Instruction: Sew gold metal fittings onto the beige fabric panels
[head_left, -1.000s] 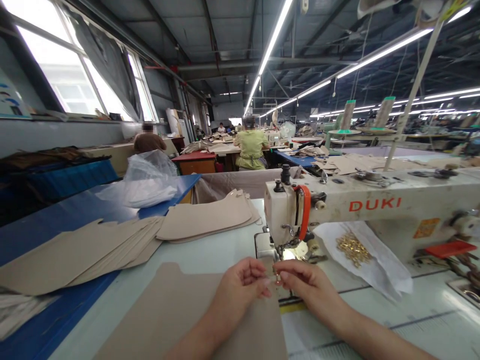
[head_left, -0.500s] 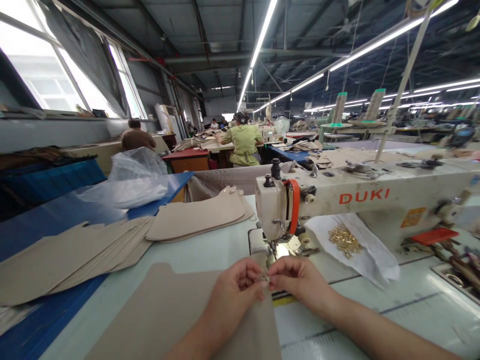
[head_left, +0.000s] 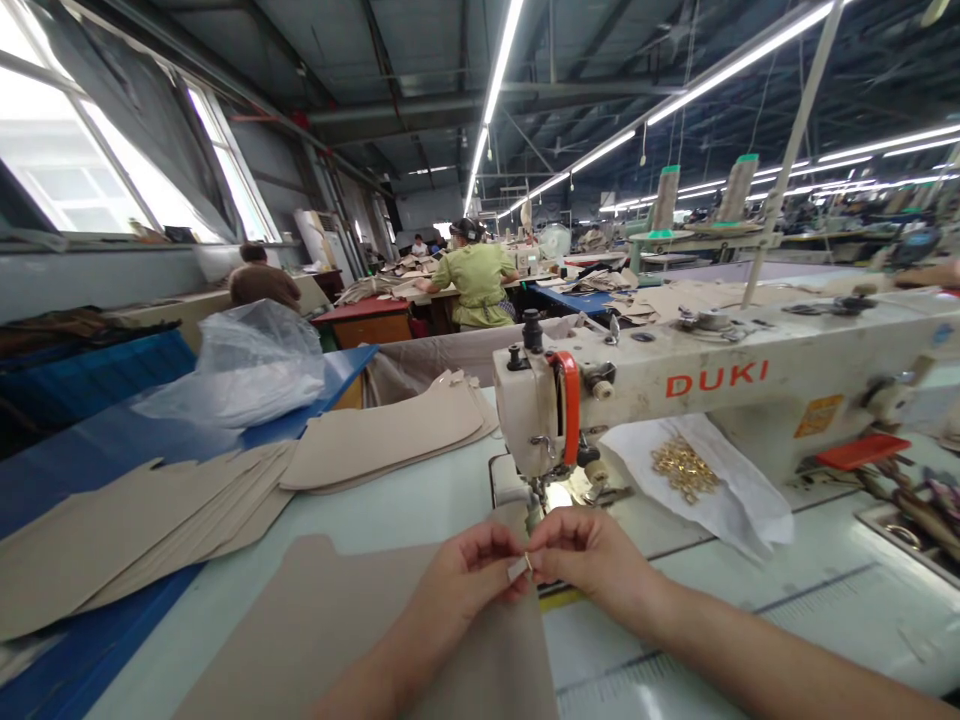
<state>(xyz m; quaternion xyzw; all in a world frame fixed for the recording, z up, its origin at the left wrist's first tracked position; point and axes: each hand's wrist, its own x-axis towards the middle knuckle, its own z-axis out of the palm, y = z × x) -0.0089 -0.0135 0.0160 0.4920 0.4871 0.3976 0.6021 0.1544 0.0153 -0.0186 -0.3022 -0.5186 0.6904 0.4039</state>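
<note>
My left hand (head_left: 469,575) and my right hand (head_left: 592,555) meet fingertip to fingertip just in front of the needle of a white DUKI sewing machine (head_left: 675,390). Between them they pinch a small beige strip (head_left: 517,568) with a small gold metal ring (head_left: 528,562) on it. Both hands are closed in a pinch. A large beige cut fabric piece (head_left: 330,630) lies flat on the table under my left forearm. A heap of small gold metal rings (head_left: 681,466) sits on white paper (head_left: 739,505) under the machine arm.
Stacks of beige cut pieces (head_left: 382,435) lie at the left, partly on a blue table (head_left: 112,440) with a clear plastic bag (head_left: 240,365). A red tray (head_left: 855,450) sits at the right. People work at tables behind; one wears green (head_left: 476,285).
My hands have dropped slightly toward me in the picture while staying pinched together on the small strip and ring. The view has shifted right, so the machine sits further left.
</note>
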